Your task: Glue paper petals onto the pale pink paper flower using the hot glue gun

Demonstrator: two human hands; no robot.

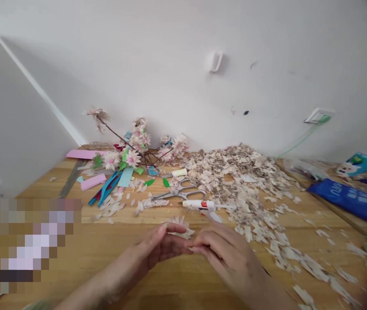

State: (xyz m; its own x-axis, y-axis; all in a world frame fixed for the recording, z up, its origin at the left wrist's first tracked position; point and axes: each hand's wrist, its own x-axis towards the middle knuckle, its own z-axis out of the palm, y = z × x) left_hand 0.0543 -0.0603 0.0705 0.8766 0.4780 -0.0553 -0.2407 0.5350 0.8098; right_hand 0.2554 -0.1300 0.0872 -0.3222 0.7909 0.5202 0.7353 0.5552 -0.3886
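Note:
My left hand (157, 247) is low in the middle of the view, its fingers extended to the right and slightly curved, the index apart from the others. My right hand (225, 254) meets its fingertips with thumb and forefinger pinched together. Whatever is in that pinch is too small to make out. Just behind the left fingers shows a pale petalled flower (180, 221), partly covered; whether the hand touches it I cannot tell. Beyond the hands lie a white glue gun (196, 204) with a red-orange label and grey-handled scissors (180, 193).
Loose dry petals (241, 172) heap at the back and trail down the right side. Finished flowers on twigs (132, 148) stand back left, near pink paper (93, 181) and blue strips (109, 188). A blue packet (348, 196) lies right. A blurred patch covers the lower left.

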